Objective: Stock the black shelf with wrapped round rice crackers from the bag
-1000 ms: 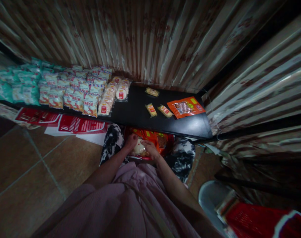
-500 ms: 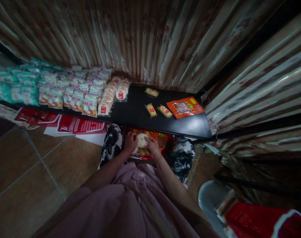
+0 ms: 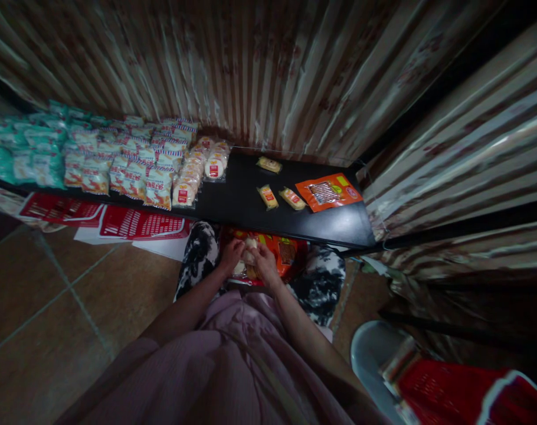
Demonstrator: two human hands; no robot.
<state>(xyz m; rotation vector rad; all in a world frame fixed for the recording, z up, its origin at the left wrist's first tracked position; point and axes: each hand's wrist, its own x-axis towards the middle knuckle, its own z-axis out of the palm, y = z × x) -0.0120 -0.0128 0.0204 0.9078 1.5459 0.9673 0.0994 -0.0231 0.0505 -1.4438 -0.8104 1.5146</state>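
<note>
Between the person's knees, in the head view, the left hand point(image 3: 232, 256) and right hand point(image 3: 265, 263) meet over a red basket point(image 3: 302, 256), a pale wrapped snack point(image 3: 251, 242) between them. The left fingers are curled nearly closed at its left side; the right thumb and fingers bend in at the other side, only slightly parted. Both appear to pinch it, though the exact contact is too dim to tell. It looks brittle, so a light pinch on the wrapper's edges, with both hands level, would probably suit it better than pressing its middle. Orange packets point(image 3: 287, 252) lie in the basket to the right, with clear-wrapped pieces point(image 3: 252, 273) below the hands. Beyond, a black bench point(image 3: 233, 202) bears teal packets point(image 3: 47, 169), white packets point(image 3: 159, 184), clear-wrapped crackers point(image 3: 183, 193), three yellow packets point(image 3: 267, 196) and an orange pouch point(image 3: 328, 192). At lower right, a dark red basket point(image 3: 445, 386) overlaps a pale tub point(image 3: 369, 354); their contents are unclear.
</note>
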